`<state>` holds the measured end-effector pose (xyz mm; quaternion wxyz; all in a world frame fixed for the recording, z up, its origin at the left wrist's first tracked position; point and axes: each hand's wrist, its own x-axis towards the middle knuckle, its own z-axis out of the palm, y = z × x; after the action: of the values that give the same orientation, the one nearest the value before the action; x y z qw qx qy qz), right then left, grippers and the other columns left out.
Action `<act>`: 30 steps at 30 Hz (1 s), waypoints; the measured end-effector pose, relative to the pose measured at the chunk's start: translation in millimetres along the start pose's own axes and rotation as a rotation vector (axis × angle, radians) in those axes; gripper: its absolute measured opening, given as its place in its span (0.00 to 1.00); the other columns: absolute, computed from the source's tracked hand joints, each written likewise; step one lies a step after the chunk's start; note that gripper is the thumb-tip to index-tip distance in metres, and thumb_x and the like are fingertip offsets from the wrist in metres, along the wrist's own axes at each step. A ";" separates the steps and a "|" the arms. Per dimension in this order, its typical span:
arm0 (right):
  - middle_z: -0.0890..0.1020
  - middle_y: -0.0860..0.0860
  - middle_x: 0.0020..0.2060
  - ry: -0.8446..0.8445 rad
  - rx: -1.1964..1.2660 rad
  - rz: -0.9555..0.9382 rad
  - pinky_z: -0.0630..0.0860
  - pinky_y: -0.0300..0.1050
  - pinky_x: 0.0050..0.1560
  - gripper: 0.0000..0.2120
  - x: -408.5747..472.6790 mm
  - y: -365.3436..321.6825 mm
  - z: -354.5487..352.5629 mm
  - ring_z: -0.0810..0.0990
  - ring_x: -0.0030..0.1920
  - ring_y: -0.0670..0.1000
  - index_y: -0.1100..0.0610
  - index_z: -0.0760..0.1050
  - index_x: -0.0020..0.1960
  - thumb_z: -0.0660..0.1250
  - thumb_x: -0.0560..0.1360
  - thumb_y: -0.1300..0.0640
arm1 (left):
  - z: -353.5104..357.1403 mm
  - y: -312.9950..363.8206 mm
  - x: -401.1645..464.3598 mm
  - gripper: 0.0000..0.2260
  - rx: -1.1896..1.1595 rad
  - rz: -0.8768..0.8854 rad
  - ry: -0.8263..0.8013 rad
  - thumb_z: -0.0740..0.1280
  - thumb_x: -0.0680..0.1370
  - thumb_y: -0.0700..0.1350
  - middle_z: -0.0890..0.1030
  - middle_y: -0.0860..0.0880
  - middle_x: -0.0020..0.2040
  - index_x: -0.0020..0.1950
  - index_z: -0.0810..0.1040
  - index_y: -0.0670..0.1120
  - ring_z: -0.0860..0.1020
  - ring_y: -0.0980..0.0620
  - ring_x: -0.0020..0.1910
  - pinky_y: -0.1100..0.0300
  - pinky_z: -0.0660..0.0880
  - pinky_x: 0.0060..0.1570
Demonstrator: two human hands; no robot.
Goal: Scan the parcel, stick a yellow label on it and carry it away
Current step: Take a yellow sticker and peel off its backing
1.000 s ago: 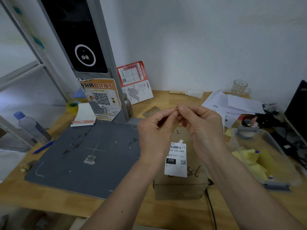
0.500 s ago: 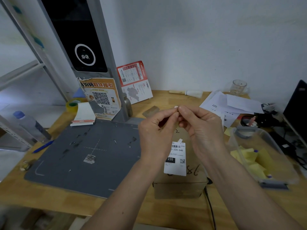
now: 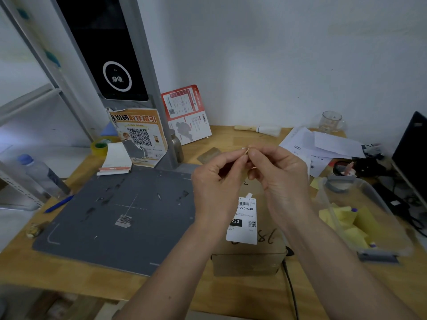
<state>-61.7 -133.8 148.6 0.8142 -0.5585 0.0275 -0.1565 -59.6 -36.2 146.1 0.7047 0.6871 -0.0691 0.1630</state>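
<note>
A brown cardboard parcel (image 3: pixel 249 259) lies on the wooden desk to the right of the grey scanning mat (image 3: pixel 111 218). A white shipping label (image 3: pixel 245 213) is stuck on top of it, beside handwritten numbers. My left hand (image 3: pixel 215 181) and my right hand (image 3: pixel 277 179) are raised above the parcel with their fingertips pinched together. Between the fingertips is a small thin yellowish label (image 3: pixel 246 150), seen edge-on and mostly hidden by the fingers. Loose yellow labels (image 3: pixel 342 218) lie in a clear plastic bin (image 3: pixel 390 229) at the right.
The scanner tower with a black screen (image 3: pixel 106 54) stands behind the mat. A water bottle (image 3: pixel 41 176), blue pen (image 3: pixel 59 203) and tape roll (image 3: pixel 99 146) are at the left. Papers (image 3: pixel 323 144), a glass mug (image 3: pixel 331 121) and a dark monitor (image 3: pixel 413 155) are at the right.
Both hands stay above the parcel; the fingertips keep working the small label and have shifted slightly. The parcel has not moved.
</note>
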 end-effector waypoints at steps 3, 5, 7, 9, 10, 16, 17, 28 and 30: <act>0.83 0.55 0.35 0.046 -0.171 -0.116 0.75 0.37 0.35 0.06 -1.3 1.4 0.5 0.78 0.32 0.47 0.58 0.83 0.45 0.70 0.72 0.67 | 1.0 0.9 0.9 0.11 -0.023 -0.015 0.006 0.70 0.74 0.35 0.84 0.60 0.38 0.47 0.84 0.51 0.82 0.65 0.41 0.74 0.75 0.42; 0.84 0.54 0.37 0.081 -0.267 -0.207 0.76 0.37 0.37 0.07 -1.5 4.8 1.6 0.79 0.34 0.46 0.57 0.83 0.45 0.70 0.71 0.67 | 1.6 1.0 1.8 0.13 -0.043 -0.032 0.004 0.70 0.74 0.35 0.84 0.62 0.36 0.45 0.83 0.53 0.82 0.66 0.42 0.74 0.75 0.43; 0.84 0.52 0.38 0.106 -0.337 -0.290 0.76 0.39 0.40 0.08 -1.6 8.0 1.5 0.80 0.37 0.45 0.55 0.83 0.44 0.71 0.71 0.66 | 2.7 1.1 1.8 0.12 -0.068 -0.046 -0.004 0.70 0.74 0.35 0.84 0.62 0.37 0.46 0.84 0.52 0.82 0.66 0.43 0.74 0.75 0.43; 0.82 0.51 0.39 0.122 -0.385 -0.357 0.76 0.37 0.41 0.10 -1.4 9.1 0.4 0.80 0.39 0.43 0.51 0.82 0.44 0.71 0.71 0.66 | 4.0 1.9 0.6 0.10 -0.086 -0.059 -0.015 0.70 0.75 0.35 0.84 0.62 0.37 0.47 0.84 0.50 0.82 0.66 0.43 0.74 0.75 0.44; 0.81 0.51 0.39 0.128 -0.404 -0.385 0.75 0.34 0.41 0.11 -1.4 8.8 0.1 0.79 0.39 0.41 0.50 0.82 0.43 0.72 0.70 0.66 | 4.5 2.2 0.1 0.10 -0.093 -0.062 -0.017 0.70 0.75 0.35 0.84 0.61 0.38 0.48 0.84 0.49 0.82 0.65 0.44 0.74 0.75 0.44; 0.81 0.52 0.39 0.142 -0.480 -0.510 0.74 0.31 0.42 0.10 -0.8 11.3 -0.6 0.80 0.41 0.45 0.52 0.81 0.46 0.72 0.71 0.66 | 5.3 1.4 -0.6 0.08 -0.079 -0.044 -0.012 0.69 0.75 0.35 0.85 0.57 0.44 0.52 0.84 0.44 0.83 0.63 0.47 0.72 0.76 0.47; 0.81 0.52 0.39 0.144 -0.498 -0.525 0.73 0.30 0.42 0.09 -0.6 12.2 -0.8 0.80 0.41 0.44 0.53 0.82 0.46 0.71 0.71 0.66 | 5.1 1.2 -1.2 0.08 -0.074 -0.039 -0.011 0.69 0.75 0.35 0.85 0.57 0.44 0.52 0.84 0.44 0.83 0.63 0.47 0.72 0.76 0.47; 0.79 0.47 0.39 0.122 -0.549 -0.538 0.76 0.35 0.41 0.11 -1.8 12.2 0.3 0.79 0.39 0.43 0.49 0.79 0.42 0.70 0.71 0.65 | 3.3 0.2 -3.4 0.12 -0.079 -0.045 0.003 0.69 0.75 0.35 0.84 0.61 0.40 0.47 0.84 0.51 0.82 0.65 0.45 0.74 0.75 0.45; 0.79 0.47 0.38 0.120 -0.549 -0.530 0.76 0.35 0.41 0.10 -2.5 12.6 0.9 0.78 0.39 0.43 0.50 0.79 0.41 0.71 0.70 0.66 | 2.6 0.0 -3.6 0.12 -0.075 -0.047 0.003 0.69 0.75 0.34 0.84 0.61 0.40 0.48 0.84 0.51 0.82 0.65 0.45 0.74 0.75 0.45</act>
<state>-61.1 -128.1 137.1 0.5625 -0.7334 -0.0293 -0.3807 -62.6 -39.3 145.0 0.7337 0.6614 -0.0579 0.1448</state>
